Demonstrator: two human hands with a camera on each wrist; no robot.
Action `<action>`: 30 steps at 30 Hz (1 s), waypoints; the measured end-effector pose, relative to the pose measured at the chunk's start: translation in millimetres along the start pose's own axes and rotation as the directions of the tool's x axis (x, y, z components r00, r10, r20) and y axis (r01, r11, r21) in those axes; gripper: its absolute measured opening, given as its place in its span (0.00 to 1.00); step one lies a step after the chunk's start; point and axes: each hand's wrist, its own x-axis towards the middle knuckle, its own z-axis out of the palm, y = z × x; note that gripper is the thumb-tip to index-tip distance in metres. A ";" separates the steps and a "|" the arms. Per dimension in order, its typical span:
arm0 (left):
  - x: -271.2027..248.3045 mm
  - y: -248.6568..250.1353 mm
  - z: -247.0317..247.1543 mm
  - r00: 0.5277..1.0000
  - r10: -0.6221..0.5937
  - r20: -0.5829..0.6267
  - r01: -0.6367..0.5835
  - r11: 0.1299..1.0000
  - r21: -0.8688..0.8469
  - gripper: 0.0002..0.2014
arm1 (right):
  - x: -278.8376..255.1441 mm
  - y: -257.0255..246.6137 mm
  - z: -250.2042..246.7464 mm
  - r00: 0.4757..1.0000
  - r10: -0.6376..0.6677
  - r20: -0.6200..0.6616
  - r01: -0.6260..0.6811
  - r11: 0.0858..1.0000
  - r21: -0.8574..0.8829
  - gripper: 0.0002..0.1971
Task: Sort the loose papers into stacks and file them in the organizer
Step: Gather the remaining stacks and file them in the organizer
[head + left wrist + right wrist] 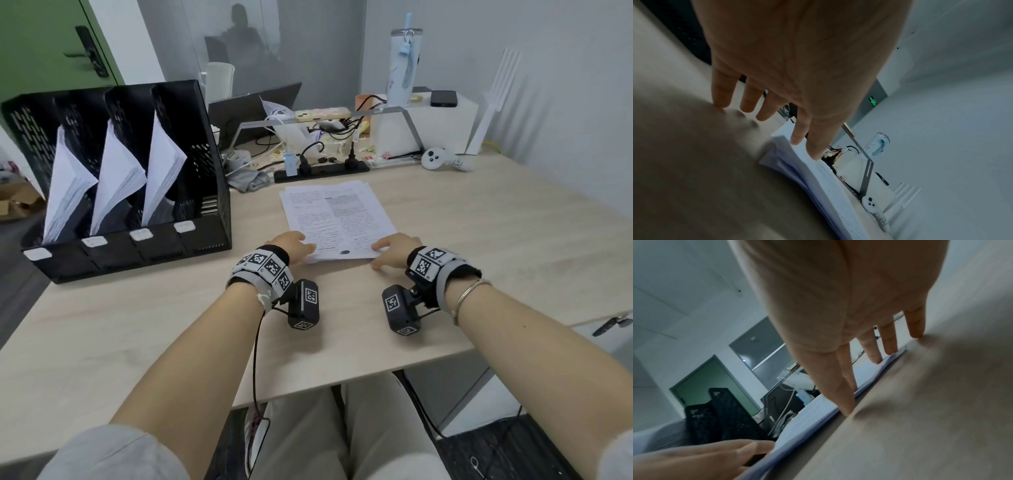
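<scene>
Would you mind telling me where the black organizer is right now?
In the head view, the organizer stands on the table's left side, left of the paper stack, holding papers in three slots.

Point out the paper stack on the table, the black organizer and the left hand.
paper stack (337, 216), head view, middle of the top sheet.
black organizer (212, 164), head view, right mesh wall.
left hand (296, 245), head view, back of the hand.

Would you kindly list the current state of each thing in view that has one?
Paper stack: flat on the desk, not yet filed.
Organizer: upright; three slots hold leaning papers, the rightmost slot looks empty.
Left hand: fingers straight, resting at the stack's near left corner.
Right hand: fingers straight, touching the stack's near right corner.
Laptop: open.
</scene>
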 end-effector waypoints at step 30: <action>-9.3 -28.8 -12.6 0.994 -0.001 -0.108 -0.012 0.993 -0.120 0.20 | -2.9 -22.7 -18.1 0.983 0.014 -0.184 0.065 0.908 0.414 0.14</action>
